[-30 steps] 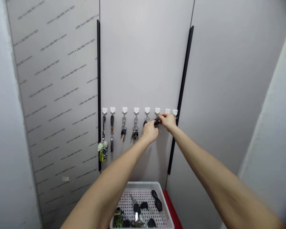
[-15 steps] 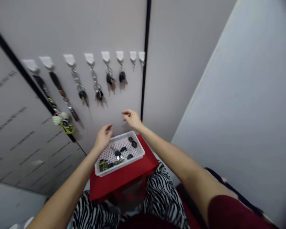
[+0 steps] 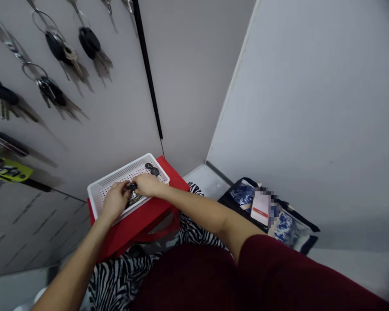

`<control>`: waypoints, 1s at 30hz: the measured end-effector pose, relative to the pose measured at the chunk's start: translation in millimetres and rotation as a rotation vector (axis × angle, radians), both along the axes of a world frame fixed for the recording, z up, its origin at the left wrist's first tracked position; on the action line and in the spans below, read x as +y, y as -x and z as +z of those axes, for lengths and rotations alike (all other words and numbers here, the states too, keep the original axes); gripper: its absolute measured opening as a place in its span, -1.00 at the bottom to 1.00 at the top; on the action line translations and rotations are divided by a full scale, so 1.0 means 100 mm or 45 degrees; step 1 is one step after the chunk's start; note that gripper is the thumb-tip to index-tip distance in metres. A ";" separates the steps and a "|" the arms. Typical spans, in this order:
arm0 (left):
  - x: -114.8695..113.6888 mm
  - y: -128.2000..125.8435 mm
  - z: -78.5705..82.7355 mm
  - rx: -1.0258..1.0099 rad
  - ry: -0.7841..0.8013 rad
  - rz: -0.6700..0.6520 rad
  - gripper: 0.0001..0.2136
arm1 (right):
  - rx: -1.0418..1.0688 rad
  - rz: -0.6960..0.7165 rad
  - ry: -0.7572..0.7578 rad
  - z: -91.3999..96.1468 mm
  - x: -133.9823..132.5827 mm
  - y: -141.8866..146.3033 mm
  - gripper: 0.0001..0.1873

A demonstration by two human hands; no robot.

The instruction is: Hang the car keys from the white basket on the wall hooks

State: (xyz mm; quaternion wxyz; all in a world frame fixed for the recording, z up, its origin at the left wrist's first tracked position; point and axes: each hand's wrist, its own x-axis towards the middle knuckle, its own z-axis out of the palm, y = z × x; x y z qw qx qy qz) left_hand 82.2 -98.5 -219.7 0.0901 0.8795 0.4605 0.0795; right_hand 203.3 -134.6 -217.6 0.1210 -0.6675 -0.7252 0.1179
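We look through a single wide camera worn on the head, facing forward and steeply down, with our maroon shirt [image 3: 188, 276] nearest the lens along the bottom edge. From above and behind our left hand [image 3: 116, 198] and right hand [image 3: 145, 185], we see into the white plastic basket [image 3: 121, 173] at a slant, left of centre and farther off than the shirt. The frame cuts the hanging keys [image 3: 89, 42] at upper left and reaches the blue-and-white bag [image 3: 285, 230] at lower right.
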 end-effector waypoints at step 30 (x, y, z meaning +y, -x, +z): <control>0.04 0.10 -0.18 -0.647 0.434 0.074 -0.77 | 0.244 -0.134 -0.011 -0.09 0.07 0.03 -0.81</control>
